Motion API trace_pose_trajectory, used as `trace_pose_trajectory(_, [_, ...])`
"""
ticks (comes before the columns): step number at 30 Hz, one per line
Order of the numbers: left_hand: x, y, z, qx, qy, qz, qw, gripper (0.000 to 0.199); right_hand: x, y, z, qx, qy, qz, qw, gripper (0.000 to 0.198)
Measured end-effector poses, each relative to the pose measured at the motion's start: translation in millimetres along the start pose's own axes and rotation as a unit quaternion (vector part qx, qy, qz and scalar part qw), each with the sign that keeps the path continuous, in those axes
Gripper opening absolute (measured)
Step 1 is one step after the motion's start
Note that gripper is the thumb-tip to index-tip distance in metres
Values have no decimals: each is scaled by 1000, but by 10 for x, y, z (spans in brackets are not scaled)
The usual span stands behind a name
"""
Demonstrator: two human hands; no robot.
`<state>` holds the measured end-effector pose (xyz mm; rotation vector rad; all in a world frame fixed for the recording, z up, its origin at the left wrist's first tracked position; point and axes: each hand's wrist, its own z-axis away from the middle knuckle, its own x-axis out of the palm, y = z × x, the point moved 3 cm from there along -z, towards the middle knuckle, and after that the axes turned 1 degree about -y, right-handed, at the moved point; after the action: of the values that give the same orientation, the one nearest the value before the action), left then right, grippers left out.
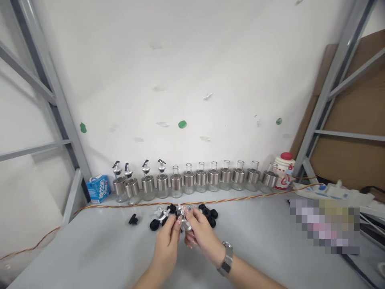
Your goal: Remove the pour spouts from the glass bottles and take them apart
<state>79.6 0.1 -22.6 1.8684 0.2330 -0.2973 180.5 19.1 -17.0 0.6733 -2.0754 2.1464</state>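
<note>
My right hand is closed around a silver pourer spout, its thumb and fingers partly covering it. Close against it, my left hand pinches at the same piece with thumb and forefinger; what lies between those fingertips is mostly hidden. Just beyond both hands, loose black stoppers and silver spout parts lie in a pile on the grey table. A single small black part sits apart to the left.
Along the wall stands a row of glass bottles with steel sleeves; several at the left carry pourer tops. A blue carton and a white jar with red lid flank it. A twisted cord crosses in front.
</note>
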Motion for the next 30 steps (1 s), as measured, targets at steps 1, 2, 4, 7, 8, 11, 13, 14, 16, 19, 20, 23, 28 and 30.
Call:
trace_pose_trajectory(1, [-4, 19, -1, 6, -16, -11, 1000, 28, -11, -6, -6, 1, -2, 0, 1000, 47])
trace_pose_trajectory(2, [-9, 36, -2, 13, -34, -27, 999, 27, -23, -7, -11, 6, -3, 0, 1000, 47])
trace_pose_trajectory(4, [-31, 63, -9, 36, -57, -62, 996, 24, -45, -1, -18, 19, -1, -3, 1000, 46])
trace_pose_trajectory(7, [-78, 87, -19, 83, -65, -113, 988, 18, -66, 18, -20, 45, 1, -6, 999, 45])
trace_pose_trajectory(8, [-93, 91, -21, 95, -69, -126, 985, 16, -71, 25, -20, 54, 3, -5, 999, 45])
trace_pose_trajectory(11, [-132, 84, -27, 106, -70, -136, 983, 12, -89, 37, -24, 67, 14, 14, 998, 44])
trace_pose_trajectory(13, [-143, 53, -40, 86, -65, -100, 989, 11, -103, 46, -32, 69, 21, 37, 997, 45])
trace_pose_trajectory(14, [-137, 27, -50, 69, -68, -71, 993, 11, -110, 51, -38, 68, 24, 48, 996, 45])
trace_pose_trajectory(16, [-105, -36, -78, 24, -84, -6, 996, 11, -125, 67, -54, 63, 23, 71, 995, 46])
trace_pose_trajectory(19, [-45, -116, -123, -51, -102, 89, 990, 11, -167, 92, -89, 40, 22, 114, 992, 45])
trace_pose_trajectory(20, [-30, -128, -135, -69, -101, 116, 986, 12, -189, 100, -101, 29, 26, 134, 990, 44])
trace_pose_trajectory(23, [-4, -120, -159, -102, -89, 171, 976, 16, -257, 117, -129, -7, 45, 200, 979, 40])
trace_pose_trajectory(28, [18, -98, -171, -135, -72, 214, 965, 20, -306, 85, -119, -50, 63, 297, 951, 34])
trace_pose_trajectory(30, [23, -103, -176, -140, -71, 227, 961, 22, -307, 58, -109, -60, 69, 321, 943, 32])
